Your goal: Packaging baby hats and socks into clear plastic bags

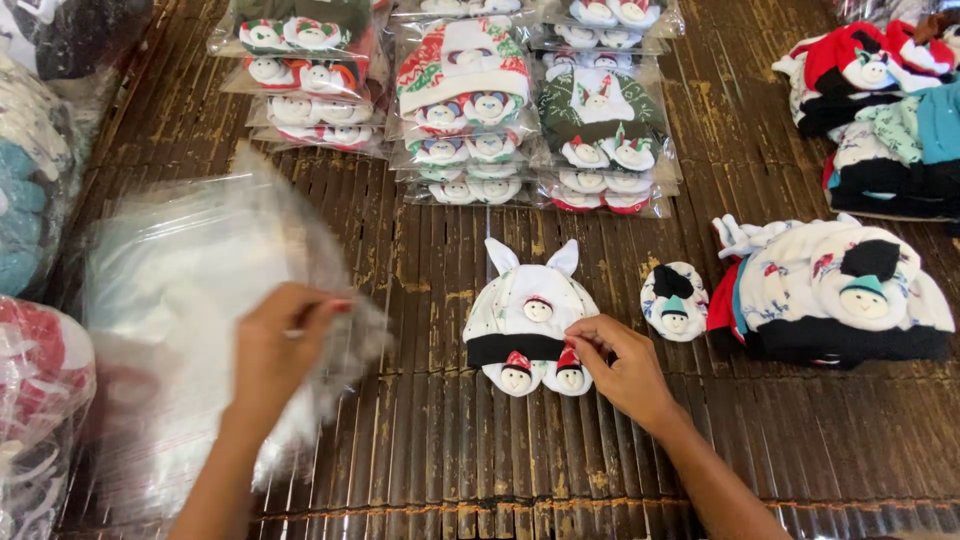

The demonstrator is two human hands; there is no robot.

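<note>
Slatted bamboo flooring (430,440) is bearing the work. Left hand (275,350) is pinching a clear plastic bag (190,300); right hand (620,365) is gripping the eared baby hat set (525,310), well right of the bag. Bagging step; inserting it needs the bag mouth opened.

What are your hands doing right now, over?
Left hand pinching a clear bag off the stack. Right hand on the white hat set. Loose mittens just beside it, nothing blocking.
</note>
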